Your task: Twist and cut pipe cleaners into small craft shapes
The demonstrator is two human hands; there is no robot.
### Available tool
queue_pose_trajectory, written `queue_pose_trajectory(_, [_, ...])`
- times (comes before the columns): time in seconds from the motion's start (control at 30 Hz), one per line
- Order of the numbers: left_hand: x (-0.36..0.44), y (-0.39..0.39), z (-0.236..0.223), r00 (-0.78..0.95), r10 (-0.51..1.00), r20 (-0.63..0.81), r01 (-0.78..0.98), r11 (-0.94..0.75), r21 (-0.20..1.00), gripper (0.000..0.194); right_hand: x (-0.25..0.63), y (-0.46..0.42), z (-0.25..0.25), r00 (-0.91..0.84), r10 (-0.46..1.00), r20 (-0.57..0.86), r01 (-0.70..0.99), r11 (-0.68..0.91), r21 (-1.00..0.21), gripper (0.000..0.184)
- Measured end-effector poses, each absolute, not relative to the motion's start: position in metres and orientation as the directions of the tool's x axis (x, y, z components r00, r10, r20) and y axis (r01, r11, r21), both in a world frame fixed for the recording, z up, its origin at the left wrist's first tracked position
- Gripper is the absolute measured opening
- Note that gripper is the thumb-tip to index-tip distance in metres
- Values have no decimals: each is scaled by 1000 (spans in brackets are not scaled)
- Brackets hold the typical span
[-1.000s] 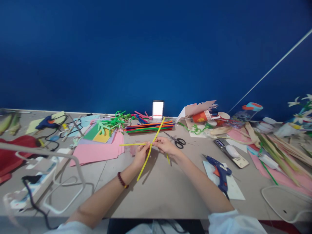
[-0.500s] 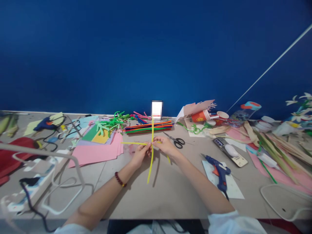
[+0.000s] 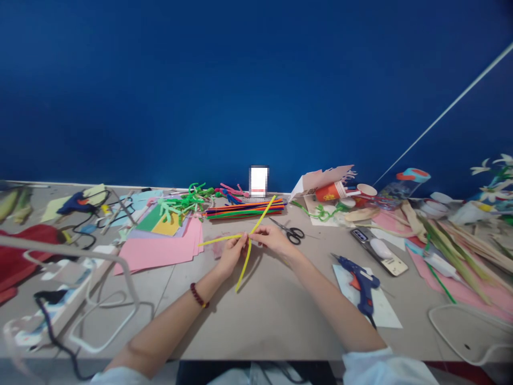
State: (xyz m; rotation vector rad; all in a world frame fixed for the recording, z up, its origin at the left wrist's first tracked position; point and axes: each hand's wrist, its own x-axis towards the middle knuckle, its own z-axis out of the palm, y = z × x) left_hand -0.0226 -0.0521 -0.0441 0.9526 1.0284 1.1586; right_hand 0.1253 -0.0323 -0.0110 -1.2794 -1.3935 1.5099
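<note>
Yellow pipe cleaners (image 3: 245,267) cross each other between my two hands above the middle of the table. My left hand (image 3: 233,252) pinches them at the crossing, and one yellow length sticks out to the left past its fingers. On the other side, my right hand (image 3: 272,239) is closed on the same crossing with thumb and fingertips. One stem slants from the lower left up toward the back right. The exact join is hidden by my fingertips. Black-handled scissors (image 3: 294,235) lie just beyond my right hand.
A bundle of coloured pipe cleaners (image 3: 244,209) lies behind my hands. Pink paper sheets (image 3: 156,253) are at left, near a white power strip (image 3: 60,299). To the right are a blue glue gun (image 3: 363,280), a phone (image 3: 390,262) and paper cups (image 3: 331,191).
The crossed yellow pipe cleaners have turned clockwise: the upper end leans right and the lower end has swung left. The end below my right hand no longer shows. Both hands keep their grip.
</note>
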Motion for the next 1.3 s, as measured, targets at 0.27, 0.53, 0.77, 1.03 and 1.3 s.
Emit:
queue_pose_trajectory(0.27, [-25,-54,-40,133,988,-83,-200,108,974,44,123,-32,-11,-261,939,-224,77,-210,-975,27])
queue_pose_trajectory(0.53, [-24,-51,-47,108,991,-76,-138,91,986,49,128,-34,-12,-377,905,-195,222,-116,-968,14])
queue_pose_trajectory(0.77, [-28,-47,-54,145,984,-103,-143,124,982,46,135,-30,-10,-433,869,-238,194,-168,-966,13])
queue_pose_trajectory(1.03, [-32,-46,-54,208,974,-94,-202,136,970,36,128,-28,-12,-269,924,-271,-22,-287,-958,17])
queue_pose_trajectory(1.3, [-29,-47,-49,207,970,-127,-193,168,967,39,128,-27,-16,-288,919,-270,-81,-305,-949,20])
